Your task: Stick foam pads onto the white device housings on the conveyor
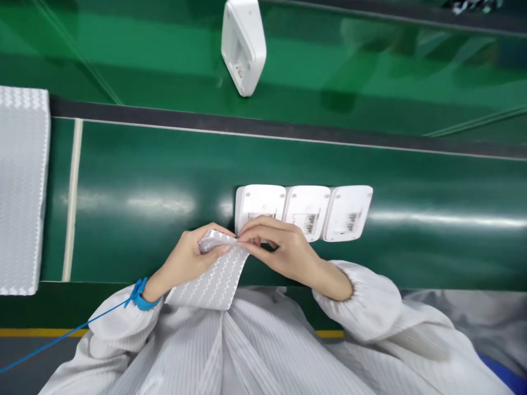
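Observation:
A patterned silvery-white sheet (214, 282) hangs at the bench's near edge, in front of my body. My left hand (193, 255) grips its folded upper part between thumb and fingers. At the sheet's upper corner, the fingertips of my right hand (284, 244) are pinched together, touching the tips of my left fingers. Just beyond my hands, three white devices lie side by side on the green bench: a left one (261, 198), a middle one (308, 200) and a right one (349, 208). My right hand partly covers the left device.
Another white device (245, 49) rests on the green surface beyond a dark rail (185, 120). A stack of similar patterned sheets (22, 192) lies at the far left, beside a pale strip (72, 203). A blue cord (61, 343) runs from my left wristband (142, 296).

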The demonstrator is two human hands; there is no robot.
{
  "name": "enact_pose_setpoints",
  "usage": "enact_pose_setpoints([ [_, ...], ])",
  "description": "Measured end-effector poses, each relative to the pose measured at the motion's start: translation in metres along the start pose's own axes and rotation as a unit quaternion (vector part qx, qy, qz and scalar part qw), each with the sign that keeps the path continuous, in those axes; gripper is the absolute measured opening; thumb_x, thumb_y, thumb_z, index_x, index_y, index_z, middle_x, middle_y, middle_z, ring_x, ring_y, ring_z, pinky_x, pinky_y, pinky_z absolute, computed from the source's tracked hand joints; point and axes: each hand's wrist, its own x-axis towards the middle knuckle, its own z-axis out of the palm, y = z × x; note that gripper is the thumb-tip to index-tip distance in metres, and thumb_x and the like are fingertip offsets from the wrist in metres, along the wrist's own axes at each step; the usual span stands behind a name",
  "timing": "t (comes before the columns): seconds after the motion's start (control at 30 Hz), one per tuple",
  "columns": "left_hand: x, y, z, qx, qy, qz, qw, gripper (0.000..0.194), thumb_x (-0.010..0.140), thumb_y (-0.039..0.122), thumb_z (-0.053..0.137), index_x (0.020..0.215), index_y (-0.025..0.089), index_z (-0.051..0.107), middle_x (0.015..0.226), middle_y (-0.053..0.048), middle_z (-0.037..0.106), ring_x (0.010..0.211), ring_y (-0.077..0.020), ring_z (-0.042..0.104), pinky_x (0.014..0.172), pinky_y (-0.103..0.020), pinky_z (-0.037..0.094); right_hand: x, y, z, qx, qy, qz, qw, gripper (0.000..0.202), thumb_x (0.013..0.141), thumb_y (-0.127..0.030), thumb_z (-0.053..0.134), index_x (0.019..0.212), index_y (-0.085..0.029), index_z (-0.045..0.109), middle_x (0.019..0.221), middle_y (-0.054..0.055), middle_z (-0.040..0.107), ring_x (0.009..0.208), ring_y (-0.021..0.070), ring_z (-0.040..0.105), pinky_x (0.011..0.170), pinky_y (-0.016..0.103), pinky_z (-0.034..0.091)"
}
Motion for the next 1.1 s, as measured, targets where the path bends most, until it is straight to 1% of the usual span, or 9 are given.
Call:
enact_pose_setpoints([
  [0.1, -0.004, 0.002, 0.008, -0.003, -0.031, -0.027, 0.999, 0.018, 0.096, 0.029, 0.069, 0.113, 0.024, 0.073, 0.102, 0.001, 0.08, 0.089, -0.0193, 0.074, 0.076, -0.028, 0.052, -0.015, 0.004, 0.006, 0.002, 0.032, -0.002, 0.999, 0.009, 0.101, -0.019, 0.066, 0.101, -0.02, 0.075, 0.104, 0.006, 0.077, 0.067, 0.0112, 0.065, 0.058, 0.027, 0.057],
  [0.2, -0.006, 0.005, 0.016, 0.027, -0.059, -0.054, 0.996, 0.018, 0.096, 0.029, 0.069, 0.113, 0.026, 0.074, 0.103, 0.002, 0.081, 0.089, -0.0203, 0.074, 0.077, -0.03, 0.052, -0.025, 0.004, 0.009, 0.008, 0.121, 0.08, 0.989, 0.005, 0.097, -0.02, 0.073, 0.093, -0.02, 0.076, 0.097, 0.004, 0.077, 0.065, 0.0114, 0.064, 0.05, 0.025, 0.05],
  [0.27, -0.007, 0.006, 0.019, 0.057, -0.069, -0.06, 0.994, 0.019, 0.097, 0.03, 0.068, 0.115, 0.028, 0.074, 0.104, 0.004, 0.081, 0.087, -0.0203, 0.074, 0.076, -0.03, 0.05, -0.029, 0.005, 0.011, 0.001, 0.144, 0.123, 0.982, 0.004, 0.096, -0.02, 0.074, 0.092, -0.021, 0.076, 0.097, 0.004, 0.077, 0.066, 0.0122, 0.065, 0.049, 0.026, 0.048],
  [0.4, -0.007, 0.007, 0.021, 0.085, -0.069, -0.056, 0.992, 0.024, 0.098, 0.031, 0.067, 0.121, 0.029, 0.072, 0.106, 0.003, 0.082, 0.085, -0.0213, 0.075, 0.074, -0.031, 0.05, -0.031, 0.006, 0.018, -0.047, 0.132, 0.112, 0.984, 0.008, 0.1, -0.018, 0.067, 0.099, -0.02, 0.074, 0.105, 0.005, 0.076, 0.068, 0.0115, 0.064, 0.062, 0.028, 0.057],
  [0.5, -0.006, 0.008, 0.021, 0.101, -0.072, -0.054, 0.991, 0.025, 0.097, 0.032, 0.067, 0.121, 0.028, 0.072, 0.104, 0.002, 0.082, 0.082, -0.0215, 0.075, 0.071, -0.031, 0.049, -0.031, 0.005, 0.022, -0.079, 0.137, 0.096, 0.983, 0.009, 0.102, -0.017, 0.064, 0.1, -0.019, 0.073, 0.105, 0.005, 0.075, 0.07, 0.0117, 0.065, 0.066, 0.029, 0.059],
  [0.63, -0.005, 0.01, 0.022, 0.106, -0.066, -0.061, 0.99, 0.025, 0.098, 0.034, 0.067, 0.121, 0.028, 0.071, 0.1, 0.001, 0.082, 0.079, -0.0218, 0.074, 0.063, -0.029, 0.046, -0.03, 0.003, 0.023, -0.133, 0.121, 0.049, 0.982, 0.011, 0.103, -0.013, 0.06, 0.102, -0.018, 0.07, 0.106, 0.007, 0.076, 0.088, 0.0167, 0.073, 0.073, 0.031, 0.062],
  [0.73, -0.005, 0.01, 0.023, 0.104, -0.066, -0.065, 0.99, 0.026, 0.098, 0.035, 0.066, 0.123, 0.028, 0.071, 0.094, 0.002, 0.081, 0.071, -0.0198, 0.071, 0.059, -0.028, 0.043, -0.029, 0.004, 0.021, -0.168, 0.102, 0.022, 0.98, 0.012, 0.104, -0.013, 0.058, 0.103, -0.018, 0.068, 0.105, 0.008, 0.076, 0.09, 0.0182, 0.074, 0.072, 0.031, 0.061],
  [0.93, -0.003, 0.007, 0.023, 0.105, -0.058, -0.054, 0.991, 0.026, 0.097, 0.033, 0.067, 0.122, 0.029, 0.07, 0.085, 0.004, 0.077, 0.064, -0.0169, 0.065, 0.059, -0.028, 0.041, -0.028, 0.004, 0.015, -0.215, 0.064, 0.011, 0.974, 0.016, 0.106, -0.013, 0.052, 0.104, -0.018, 0.067, 0.105, 0.008, 0.077, 0.086, 0.0182, 0.074, 0.066, 0.032, 0.058],
  [1.1, -0.002, 0.009, 0.023, 0.119, -0.058, -0.056, 0.99, 0.026, 0.097, 0.035, 0.067, 0.122, 0.028, 0.07, 0.075, 0.006, 0.071, 0.055, -0.0144, 0.054, 0.056, -0.028, 0.036, -0.025, -0.001, 0.013, -0.279, 0.035, -0.007, 0.96, 0.022, 0.104, -0.006, 0.048, 0.099, -0.016, 0.067, 0.103, 0.007, 0.077, 0.079, 0.017, 0.072, 0.061, 0.031, 0.054],
])
